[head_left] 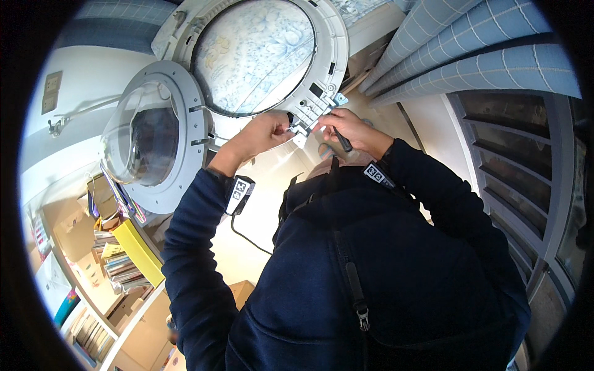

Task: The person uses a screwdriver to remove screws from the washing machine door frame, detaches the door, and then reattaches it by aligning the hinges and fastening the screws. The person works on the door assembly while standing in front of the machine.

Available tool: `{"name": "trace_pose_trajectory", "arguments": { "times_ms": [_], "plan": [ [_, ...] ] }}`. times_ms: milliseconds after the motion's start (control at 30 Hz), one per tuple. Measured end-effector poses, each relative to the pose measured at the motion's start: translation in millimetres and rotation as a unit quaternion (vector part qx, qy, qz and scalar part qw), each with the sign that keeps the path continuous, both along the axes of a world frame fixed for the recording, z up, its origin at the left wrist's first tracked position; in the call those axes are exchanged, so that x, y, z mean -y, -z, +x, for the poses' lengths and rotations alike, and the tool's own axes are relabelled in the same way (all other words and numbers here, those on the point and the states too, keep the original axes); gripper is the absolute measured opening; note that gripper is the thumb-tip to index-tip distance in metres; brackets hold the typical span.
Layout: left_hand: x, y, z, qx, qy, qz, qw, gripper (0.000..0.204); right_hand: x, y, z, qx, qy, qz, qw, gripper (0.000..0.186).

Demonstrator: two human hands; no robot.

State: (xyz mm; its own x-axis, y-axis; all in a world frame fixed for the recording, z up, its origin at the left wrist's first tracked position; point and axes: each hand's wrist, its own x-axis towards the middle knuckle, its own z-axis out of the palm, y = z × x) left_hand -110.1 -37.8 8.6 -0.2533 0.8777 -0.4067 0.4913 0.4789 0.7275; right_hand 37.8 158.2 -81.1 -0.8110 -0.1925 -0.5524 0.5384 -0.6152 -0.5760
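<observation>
A light grey washing machine front panel (336,43) with a big round opening stands upright before me. Its round door (193,133), with a clear bulging glass bowl (133,142), hangs swung out to the left on hinges. At the panel's lower edge is a white bracket-like section (307,111) with slots and holes. My left hand (263,132) is closed there, fingertips pinching a small white plastic part (301,137). My right hand (354,131) is wrapped round a black-handled tool (342,140) beside the same section; the tool's working end is hidden by fingers.
Folded blue checked fabric (470,37) hangs at the upper right, above a grey louvred frame (510,167). Shelves with books (120,269) and a yellow box (137,252) stand at the lower left. A wall socket (52,91) is at the far left.
</observation>
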Motion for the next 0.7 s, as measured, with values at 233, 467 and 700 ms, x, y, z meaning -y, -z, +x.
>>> {"name": "trace_pose_trajectory", "arguments": {
  "times_ms": [233, 467, 700],
  "plan": [
    [2, 1, -2, 0.086, -0.042, -0.03, 0.995, 0.022, 2, 3, 0, 0.028, 0.0, 0.014, 1.0, 0.019],
    [2, 2, -7, 0.098, -0.029, -0.056, 0.993, 0.02, -3, -1, 0, 0.007, -0.021, 0.021, 1.0, 0.019],
    [5, 17, -10, 0.217, -0.082, -0.051, 0.971, 0.022, -2, 1, -2, -0.003, -0.022, 0.035, 0.999, 0.018]
  ]
}}
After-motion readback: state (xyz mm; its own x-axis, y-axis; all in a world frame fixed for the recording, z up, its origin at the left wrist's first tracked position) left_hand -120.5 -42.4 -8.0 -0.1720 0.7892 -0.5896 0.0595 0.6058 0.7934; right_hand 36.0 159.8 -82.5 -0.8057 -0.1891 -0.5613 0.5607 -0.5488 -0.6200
